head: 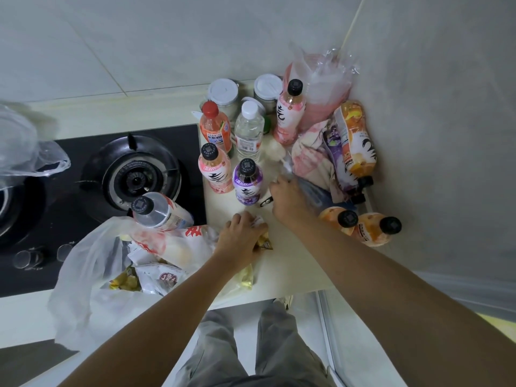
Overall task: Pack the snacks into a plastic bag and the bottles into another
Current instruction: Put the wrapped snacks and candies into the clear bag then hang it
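Observation:
My left hand presses down on small snack packets, its fingers closed over them, beside the open white plastic bag that holds several snacks. A clear bottle lies on that bag's far rim. My right hand reaches further back, fingers curled on a crumpled clear plastic bag that lies over a dark packet; the grip is blurred. Several bottles stand behind: pink, purple, water. Two orange bottles sit to the right.
A gas hob lies to the left with another thin plastic bag over its far-left burner. Two white-lidded jars and a pink bag fill the wall corner. An orange bottle rests on crumpled cloth.

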Motion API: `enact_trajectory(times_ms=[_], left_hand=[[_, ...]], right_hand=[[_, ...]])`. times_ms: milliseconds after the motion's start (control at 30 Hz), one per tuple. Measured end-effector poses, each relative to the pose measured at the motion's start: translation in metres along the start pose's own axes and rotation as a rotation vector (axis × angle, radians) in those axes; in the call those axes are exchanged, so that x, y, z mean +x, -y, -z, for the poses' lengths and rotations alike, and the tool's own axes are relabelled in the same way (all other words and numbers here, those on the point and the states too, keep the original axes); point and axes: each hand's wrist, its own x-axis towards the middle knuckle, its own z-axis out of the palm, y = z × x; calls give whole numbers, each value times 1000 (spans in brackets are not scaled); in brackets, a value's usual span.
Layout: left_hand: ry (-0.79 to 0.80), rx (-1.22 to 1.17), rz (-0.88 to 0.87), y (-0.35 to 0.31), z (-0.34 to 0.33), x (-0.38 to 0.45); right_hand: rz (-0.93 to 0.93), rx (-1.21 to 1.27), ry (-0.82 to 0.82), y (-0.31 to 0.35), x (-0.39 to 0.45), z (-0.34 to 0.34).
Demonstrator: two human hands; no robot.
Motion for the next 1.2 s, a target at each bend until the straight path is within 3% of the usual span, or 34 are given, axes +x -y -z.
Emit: enact_trajectory(times_ms=[533, 967, 1200], left_hand=[[-33, -61, 94, -10, 14, -2], [-303, -213, 120, 12, 80, -71], [-393, -280, 89, 59, 91, -139]], right_hand=[[11, -82, -112, 1, -42, 42], [24, 72, -238, 10, -85, 79], [16, 182, -273, 69, -125, 95]])
